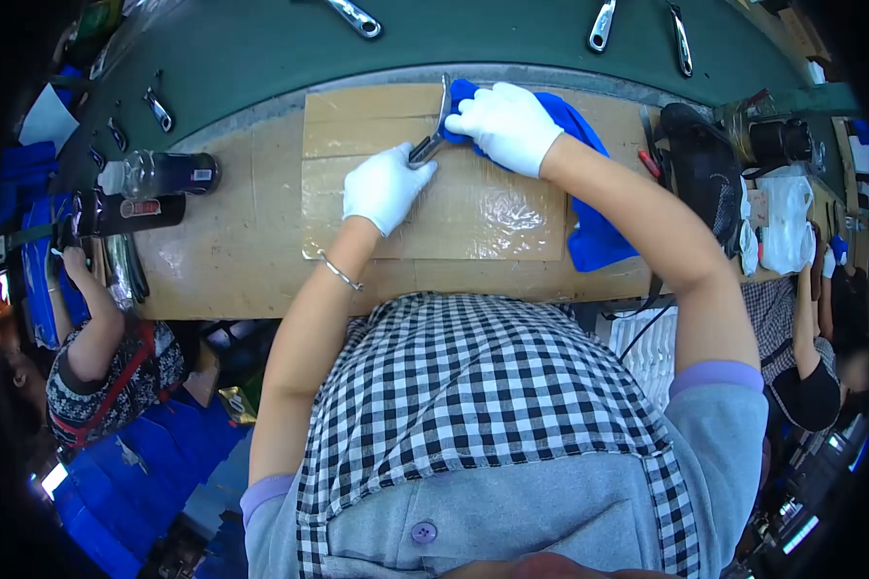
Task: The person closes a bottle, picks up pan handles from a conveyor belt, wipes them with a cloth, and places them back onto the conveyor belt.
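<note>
Both hands wear white gloves over a taped cardboard sheet (357, 125) on the bench. My left hand (386, 188) is closed on the dark handle of a metal tool (444, 116), which looks like a wrench and points up and to the right. My right hand (505, 128) is closed on a blue cloth (594, 236), with its fingers pressing the cloth against the upper part of the tool. The rest of the cloth hangs down to the right, behind my right forearm.
Shiny tools (355, 17) lie on the green surface (473, 39) beyond the bench. Two bottles (179, 174) lie at the left. A black bag-like item (695, 164) and a red-handled tool (650, 163) are at the right. Other people sit at both sides.
</note>
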`<state>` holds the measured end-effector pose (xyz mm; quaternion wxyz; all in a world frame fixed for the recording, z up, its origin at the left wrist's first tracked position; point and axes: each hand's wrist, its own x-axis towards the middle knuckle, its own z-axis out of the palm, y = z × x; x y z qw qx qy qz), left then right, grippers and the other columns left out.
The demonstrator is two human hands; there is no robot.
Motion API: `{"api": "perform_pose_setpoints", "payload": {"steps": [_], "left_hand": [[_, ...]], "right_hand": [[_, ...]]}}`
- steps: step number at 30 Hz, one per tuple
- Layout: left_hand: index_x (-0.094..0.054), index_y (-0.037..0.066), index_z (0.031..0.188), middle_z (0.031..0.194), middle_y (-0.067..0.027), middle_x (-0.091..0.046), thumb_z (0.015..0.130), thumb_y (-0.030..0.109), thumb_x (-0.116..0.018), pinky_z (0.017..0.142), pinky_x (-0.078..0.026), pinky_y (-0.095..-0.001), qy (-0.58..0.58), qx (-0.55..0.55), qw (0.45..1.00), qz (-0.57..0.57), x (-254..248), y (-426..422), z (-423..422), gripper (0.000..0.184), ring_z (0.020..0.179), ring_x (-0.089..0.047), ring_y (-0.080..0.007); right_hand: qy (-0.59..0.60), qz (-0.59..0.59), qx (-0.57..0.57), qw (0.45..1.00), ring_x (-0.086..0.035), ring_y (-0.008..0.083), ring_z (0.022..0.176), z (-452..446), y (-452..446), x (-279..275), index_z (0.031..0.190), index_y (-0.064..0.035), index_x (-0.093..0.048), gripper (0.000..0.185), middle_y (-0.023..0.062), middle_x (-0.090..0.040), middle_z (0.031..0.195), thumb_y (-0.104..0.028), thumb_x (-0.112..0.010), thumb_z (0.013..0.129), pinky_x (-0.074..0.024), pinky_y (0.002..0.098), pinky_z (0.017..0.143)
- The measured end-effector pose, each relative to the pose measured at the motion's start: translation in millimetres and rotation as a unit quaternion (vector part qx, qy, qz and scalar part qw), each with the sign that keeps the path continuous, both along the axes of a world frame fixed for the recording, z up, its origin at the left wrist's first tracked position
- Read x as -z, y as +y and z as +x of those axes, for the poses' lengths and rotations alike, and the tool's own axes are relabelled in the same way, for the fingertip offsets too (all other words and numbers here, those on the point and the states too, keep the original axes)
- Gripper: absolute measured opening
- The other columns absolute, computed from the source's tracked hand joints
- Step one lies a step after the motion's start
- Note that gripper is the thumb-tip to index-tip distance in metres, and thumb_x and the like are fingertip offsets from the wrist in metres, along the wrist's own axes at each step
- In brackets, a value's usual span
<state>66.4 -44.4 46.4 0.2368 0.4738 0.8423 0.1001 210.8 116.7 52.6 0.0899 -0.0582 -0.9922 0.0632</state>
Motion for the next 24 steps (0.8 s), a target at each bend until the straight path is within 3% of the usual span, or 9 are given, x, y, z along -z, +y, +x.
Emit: {"api": "perform_pose_setpoints", "payload": {"steps": [3, 6, 14, 15, 16, 18, 20, 22, 24], "left_hand": [[-0.07, 0.011, 0.099, 0.087, -0.0154, -0.071, 0.089, 0.05, -0.059, 0.075, -0.052, -0.0435, 0.007, -0.002, 1.0, -0.01, -0.4, -3.5, 1.0, 0.041, 0.085, -0.068, -0.0336], [-0.069, 0.01, 0.098, 0.089, -0.0168, -0.071, 0.088, 0.05, -0.06, 0.074, -0.052, -0.0432, -0.017, -0.01, 1.0, -0.016, -1.4, -0.1, -0.4, 0.043, 0.085, -0.067, -0.035], [-0.067, 0.005, 0.102, 0.084, -0.016, -0.07, 0.085, 0.049, -0.065, 0.072, -0.051, -0.0425, -0.031, -0.02, 0.999, 0.027, 15.9, 0.2, -13.9, 0.046, 0.078, -0.067, -0.0343], [-0.066, 0.004, 0.103, 0.082, -0.0152, -0.069, 0.084, 0.047, -0.068, 0.07, -0.051, -0.0409, -0.056, -0.023, 0.996, 0.065, 19.3, 3.4, -18.0, 0.047, 0.074, -0.067, -0.0314], [-0.065, -0.001, 0.108, 0.095, -0.0224, -0.07, 0.082, 0.048, -0.068, 0.082, -0.051, -0.041, -0.16, -0.046, 0.985, 0.047, 8.4, 17.2, -23.1, 0.055, 0.091, -0.067, -0.0361], [-0.062, -0.004, 0.117, 0.094, -0.0158, -0.068, 0.084, 0.041, -0.069, 0.079, -0.051, -0.0323, -0.285, -0.06, 0.952, 0.096, -9.7, 55.3, -31.6, 0.057, 0.085, -0.065, -0.0204], [-0.037, -0.004, 0.145, 0.114, -0.0112, -0.063, 0.089, 0.03, -0.068, 0.08, -0.052, -0.0302, -0.496, -0.057, 0.823, 0.27, -24.2, 102.9, -40.9, 0.073, 0.09, -0.063, -0.017], [-0.034, -0.001, 0.148, 0.117, -0.0182, -0.065, 0.089, 0.041, -0.065, 0.084, -0.054, -0.0368, -0.39, -0.05, 0.865, 0.312, -8.3, 156.2, -76.9, 0.079, 0.097, -0.067, -0.0236], [-0.034, 0.012, 0.151, 0.127, -0.0228, -0.062, 0.093, 0.053, -0.052, 0.093, -0.052, -0.0427, 0.069, -0.057, 0.992, 0.093, -25.9, 174.3, -94.0, 0.073, 0.11, -0.065, -0.0339]], "right_hand": [[-0.003, 0.097, 0.008, 0.995, -0.062, 0.0266, 0.084, -3.0, 23.9, -8.4, 0.089, -0.0167, -0.063, 0.008, 0.0062, -0.062, 0.085, -0.014, -0.057, 0.084, -0.0473, 0.0385, 0.074], [0.112, -0.078, 0.24, 0.961, -0.065, 0.0333, 0.088, 0.0, 13.6, -13.0, 0.101, -0.0121, -0.065, 0.017, 0.0122, -0.066, 0.088, -0.019, -0.059, 0.086, -0.0509, 0.0426, 0.077], [-0.046, -0.377, 0.22, 0.898, -0.066, 0.0378, 0.081, 93.5, -40.3, -72.7, 0.092, 0.0002, -0.065, 0.036, 0.0218, -0.067, 0.085, -0.035, -0.066, 0.086, -0.0509, 0.0422, 0.072], [-0.021, -0.405, 0.227, 0.885, -0.067, 0.0364, 0.08, 109.3, -42.0, -75.5, 0.092, 0.0009, -0.066, 0.038, 0.021, -0.068, 0.086, -0.036, -0.067, 0.086, -0.0514, 0.0397, 0.072], [0.031, -0.402, 0.277, 0.872, -0.067, 0.0326, 0.078, 122.4, -45.9, -75.3, 0.095, 0.0009, -0.067, 0.035, 0.0194, -0.069, 0.086, -0.033, -0.068, 0.087, -0.0515, 0.0379, 0.072], [0.111, -0.409, 0.362, 0.83, -0.067, 0.0208, 0.075, 137.4, -52.5, -87.6, 0.102, 0.0006, -0.069, 0.032, 0.0155, -0.07, 0.086, -0.027, -0.071, 0.087, -0.0518, 0.0316, 0.074], [0.16, -0.463, 0.366, 0.791, -0.063, 0.0138, 0.076, 148.6, -50.4, -98.4, 0.104, 0.0027, -0.068, 0.032, 0.0075, -0.07, 0.086, -0.023, -0.073, 0.086, -0.051, 0.0288, 0.074], [0.239, -0.557, 0.307, 0.734, -0.058, 0.0096, 0.079, 156.3, -50.1, -95.0, 0.107, 0.0035, -0.066, 0.035, 0.0013, -0.067, 0.09, -0.025, -0.072, 0.088, -0.0495, 0.0272, 0.076], [0.183, -0.533, 0.29, 0.774, -0.06, 0.012, 0.08, 142.2, -40.0, -82.4, 0.108, 0.0011, -0.067, 0.036, 0.0028, -0.068, 0.091, -0.027, -0.072, 0.087, -0.0499, 0.0288, 0.077]]}}
